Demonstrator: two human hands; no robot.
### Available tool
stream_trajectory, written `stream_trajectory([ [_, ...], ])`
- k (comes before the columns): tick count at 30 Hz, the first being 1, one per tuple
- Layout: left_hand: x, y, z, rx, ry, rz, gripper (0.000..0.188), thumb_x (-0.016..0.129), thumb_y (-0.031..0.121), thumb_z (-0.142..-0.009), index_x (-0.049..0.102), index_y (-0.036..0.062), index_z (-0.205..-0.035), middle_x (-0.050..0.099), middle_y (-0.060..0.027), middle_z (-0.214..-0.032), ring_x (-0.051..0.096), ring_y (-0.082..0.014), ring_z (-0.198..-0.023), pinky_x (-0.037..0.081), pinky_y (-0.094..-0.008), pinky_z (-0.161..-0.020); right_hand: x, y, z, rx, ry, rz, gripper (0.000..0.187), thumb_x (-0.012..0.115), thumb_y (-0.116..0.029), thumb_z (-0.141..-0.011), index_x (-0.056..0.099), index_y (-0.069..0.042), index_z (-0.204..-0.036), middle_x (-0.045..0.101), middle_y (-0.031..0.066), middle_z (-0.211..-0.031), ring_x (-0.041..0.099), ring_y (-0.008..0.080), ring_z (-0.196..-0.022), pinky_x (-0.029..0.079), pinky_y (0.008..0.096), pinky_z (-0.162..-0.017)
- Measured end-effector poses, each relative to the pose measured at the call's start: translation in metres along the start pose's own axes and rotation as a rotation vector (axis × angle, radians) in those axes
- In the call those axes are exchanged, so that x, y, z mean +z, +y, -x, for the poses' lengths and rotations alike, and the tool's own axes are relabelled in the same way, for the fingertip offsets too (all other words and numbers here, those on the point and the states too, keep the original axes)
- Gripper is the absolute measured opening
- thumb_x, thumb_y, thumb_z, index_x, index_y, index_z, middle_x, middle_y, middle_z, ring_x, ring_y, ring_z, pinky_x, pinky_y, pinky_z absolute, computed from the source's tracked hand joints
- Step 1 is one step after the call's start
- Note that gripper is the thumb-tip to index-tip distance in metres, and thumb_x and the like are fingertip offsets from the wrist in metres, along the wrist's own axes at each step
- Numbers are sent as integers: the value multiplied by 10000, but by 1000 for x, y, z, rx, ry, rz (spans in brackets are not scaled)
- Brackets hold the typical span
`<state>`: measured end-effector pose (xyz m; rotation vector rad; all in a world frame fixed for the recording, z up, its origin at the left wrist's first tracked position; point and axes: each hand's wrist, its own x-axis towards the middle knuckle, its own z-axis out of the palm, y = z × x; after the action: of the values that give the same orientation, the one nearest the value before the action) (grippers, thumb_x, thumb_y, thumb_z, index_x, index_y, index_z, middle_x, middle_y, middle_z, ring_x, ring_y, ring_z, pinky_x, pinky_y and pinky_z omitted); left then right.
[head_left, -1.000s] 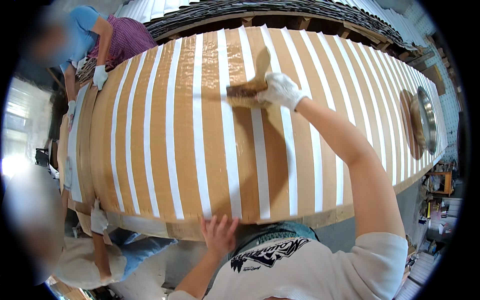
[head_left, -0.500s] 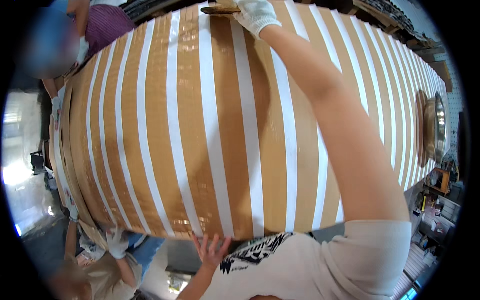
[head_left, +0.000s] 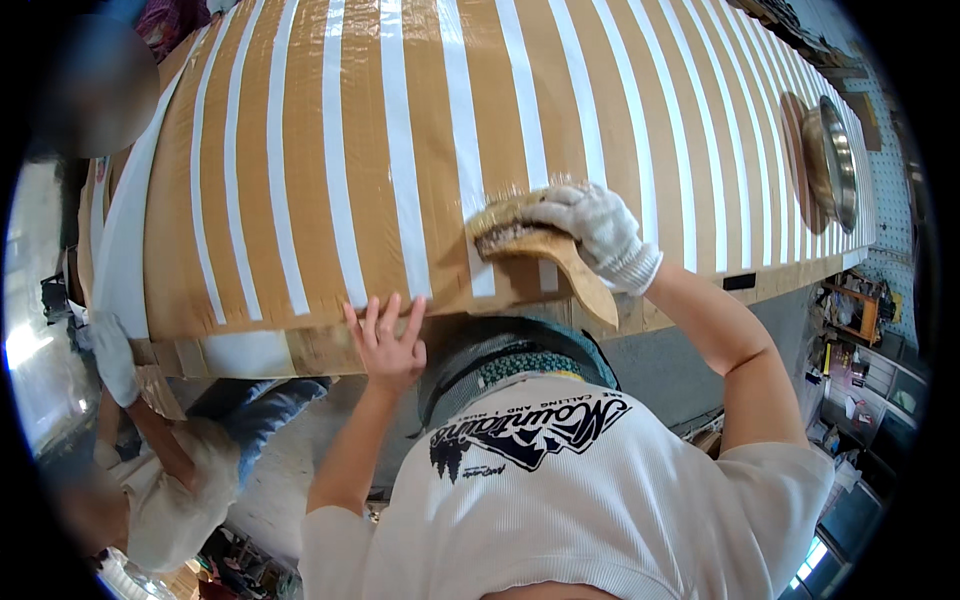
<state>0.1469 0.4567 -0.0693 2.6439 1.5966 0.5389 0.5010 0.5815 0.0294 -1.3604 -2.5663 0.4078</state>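
A wide sheet with brown and white stripes covers a long table in front of me. My right hand, in a white knit glove, is closed around a wide brush with a curved wooden handle. The brush's bristles press on the wet, shiny sheet near its front edge. Bare and with fingers spread, my left hand rests its fingertips on that front edge, left of the brush.
A metal bowl stands at the sheet's right end. At the left, a co-worker's gloved hand is beside a white strip at the sheet's end. Another person is at the far left. Shelves with odds and ends are at the right.
My right hand has brought the brush from the sheet's far edge to near the front edge. My left hand stays at the front edge. The view has shifted toward my body.
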Motion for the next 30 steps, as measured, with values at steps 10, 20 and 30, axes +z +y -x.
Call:
stream_trajectory([
  [10,-7,3,6,12,-18,-65,820,669,115,-669,522,300,-1454,465,-80,-1412,362,-334,-1358,201,-669,-1188,-2,-16,15,21,249,119,380,680,-97,-837,716,-231,-1191,715,21,-1104,686,230,-947,567,373,-838],
  [20,-17,13,7,-43,-68,-23,843,667,81,-701,470,296,-1492,481,-85,-1414,388,-343,-1360,183,-607,-1213,3,-23,73,215,-43,-46,193,647,-215,-917,778,-205,-1059,753,105,-972,723,203,-877,593,370,-815],
  [30,-27,11,-4,-39,-115,-21,796,683,106,-694,517,283,-1453,517,-106,-1374,437,-367,-1306,217,-632,-1178,-1,-6,70,61,-126,-329,401,766,-247,-775,695,-83,-1133,705,165,-1002,677,342,-993,539,425,-871],
])
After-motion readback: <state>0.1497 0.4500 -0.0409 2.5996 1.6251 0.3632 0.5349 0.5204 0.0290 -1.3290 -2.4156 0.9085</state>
